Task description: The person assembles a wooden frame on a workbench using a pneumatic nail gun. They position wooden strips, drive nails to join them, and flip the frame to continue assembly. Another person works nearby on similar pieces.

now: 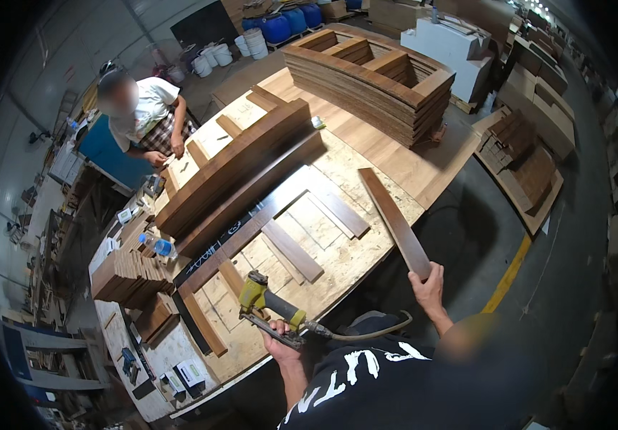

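Note:
My left hand is closed around a yellow-and-black pneumatic nail gun, low over the table's near edge. A hose runs from the gun toward my body. My right hand grips the near end of a long brown wooden board, whose far end reaches over the tabletop. In front of me lies a wooden frame: a long rail with several shorter slats set across it, among them a slat in the middle and an end slat at the left.
Long curved boards stand across the table's middle. Stacked wooden frames rise at the far right; short wood pieces are piled left beside a water bottle. A co-worker stands across the table. A pallet of wood lies right.

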Demonstrator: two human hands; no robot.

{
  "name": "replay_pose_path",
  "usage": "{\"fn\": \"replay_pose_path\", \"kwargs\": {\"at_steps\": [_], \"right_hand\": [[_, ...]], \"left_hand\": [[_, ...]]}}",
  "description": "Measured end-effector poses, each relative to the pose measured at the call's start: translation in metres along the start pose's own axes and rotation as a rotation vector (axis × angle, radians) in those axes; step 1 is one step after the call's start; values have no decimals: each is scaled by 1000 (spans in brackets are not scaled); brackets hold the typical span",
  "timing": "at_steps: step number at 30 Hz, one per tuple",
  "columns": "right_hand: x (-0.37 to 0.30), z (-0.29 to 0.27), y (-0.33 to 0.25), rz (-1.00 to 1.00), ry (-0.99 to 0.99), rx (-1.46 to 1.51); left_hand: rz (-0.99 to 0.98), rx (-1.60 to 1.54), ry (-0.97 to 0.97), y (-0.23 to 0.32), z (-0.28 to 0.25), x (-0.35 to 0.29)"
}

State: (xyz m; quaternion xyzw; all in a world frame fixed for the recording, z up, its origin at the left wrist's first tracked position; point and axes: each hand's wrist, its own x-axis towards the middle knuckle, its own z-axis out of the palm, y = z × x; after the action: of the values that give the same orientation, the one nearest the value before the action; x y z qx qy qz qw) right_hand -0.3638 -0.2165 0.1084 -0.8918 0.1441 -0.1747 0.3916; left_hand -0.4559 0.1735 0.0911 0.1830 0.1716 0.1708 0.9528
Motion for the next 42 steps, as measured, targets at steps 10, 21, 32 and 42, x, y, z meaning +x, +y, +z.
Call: {"fn": "replay_pose_path", "kwargs": {"at_steps": [10,21,32,42], "right_hand": [[29,-54,18,823,-5,1143],[224,46,51,535,480,824],[204,142,35,180,-489,297],[84,113,-181,93,-1558,855]], "left_hand": [[-166,-97,-89,-70,8,10],[-7,55,57,-85,58,29],[43,-14,7,-91,62,27],[47,143,-95,-80,111,34]]}}
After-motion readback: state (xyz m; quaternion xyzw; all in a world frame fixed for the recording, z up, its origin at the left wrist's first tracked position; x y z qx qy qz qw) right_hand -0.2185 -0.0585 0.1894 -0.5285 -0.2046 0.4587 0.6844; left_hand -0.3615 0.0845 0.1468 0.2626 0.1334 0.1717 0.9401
